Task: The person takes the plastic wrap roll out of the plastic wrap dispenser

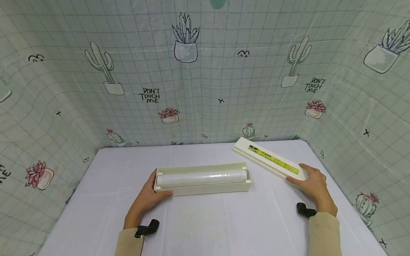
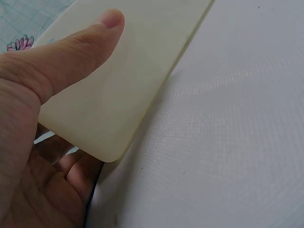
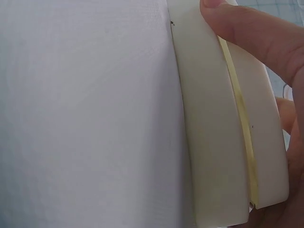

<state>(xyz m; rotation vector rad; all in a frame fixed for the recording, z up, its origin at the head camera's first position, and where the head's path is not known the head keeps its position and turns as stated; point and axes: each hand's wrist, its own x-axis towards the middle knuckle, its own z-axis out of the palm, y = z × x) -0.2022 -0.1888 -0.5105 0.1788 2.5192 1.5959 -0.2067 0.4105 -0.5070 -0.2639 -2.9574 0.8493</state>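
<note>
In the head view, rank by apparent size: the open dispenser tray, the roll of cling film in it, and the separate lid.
1. Dispenser tray, longest and bulkiest.
2. Lid and cling film roll: similar apparent length; the lid lies angled and farther, so unranked.

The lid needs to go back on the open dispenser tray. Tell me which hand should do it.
Right, probably. The right hand already grips the lid's near end, while the left hand holds the tray's end.
</note>
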